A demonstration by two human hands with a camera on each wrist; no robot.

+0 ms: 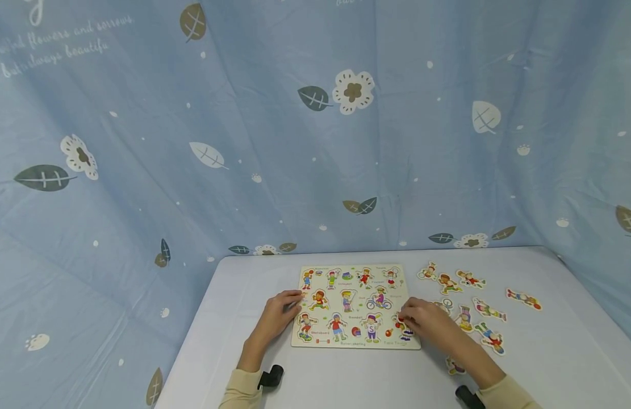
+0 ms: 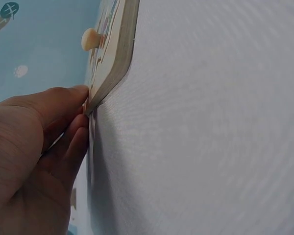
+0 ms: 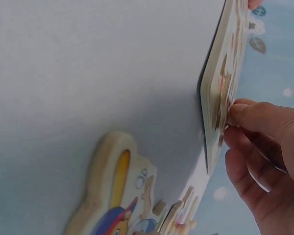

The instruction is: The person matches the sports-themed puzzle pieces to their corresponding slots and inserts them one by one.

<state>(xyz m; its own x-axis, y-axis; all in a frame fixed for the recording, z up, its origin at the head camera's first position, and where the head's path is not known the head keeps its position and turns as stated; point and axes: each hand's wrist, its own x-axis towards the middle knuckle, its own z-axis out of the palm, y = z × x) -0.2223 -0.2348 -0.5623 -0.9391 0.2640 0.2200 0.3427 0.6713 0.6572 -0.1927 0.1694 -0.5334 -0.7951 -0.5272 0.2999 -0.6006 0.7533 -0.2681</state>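
A wooden peg puzzle board [image 1: 326,318] with colourful sports figures lies flat on the table. My left hand [image 1: 277,314] holds its left edge, thumb and bent fingers against the rim; the left wrist view shows my left hand [image 2: 44,132] at the board edge [image 2: 122,54], below a wooden knob [image 2: 91,39]. At the lower right corner my right hand [image 1: 422,318] pinches a figure puzzle piece [image 1: 405,330]. Up close, the thumb and forefinger of my right hand [image 3: 269,142] meet over the piece, covering its knob, low against the board [image 3: 211,93].
Several loose figure pieces [image 1: 490,309] lie right of the board, one [image 1: 454,366] under my right forearm. A piece with a yellow bat [image 3: 120,176] shows near the right wrist. A blue patterned curtain [image 1: 315,147] hangs behind the white-covered table [image 1: 346,375].
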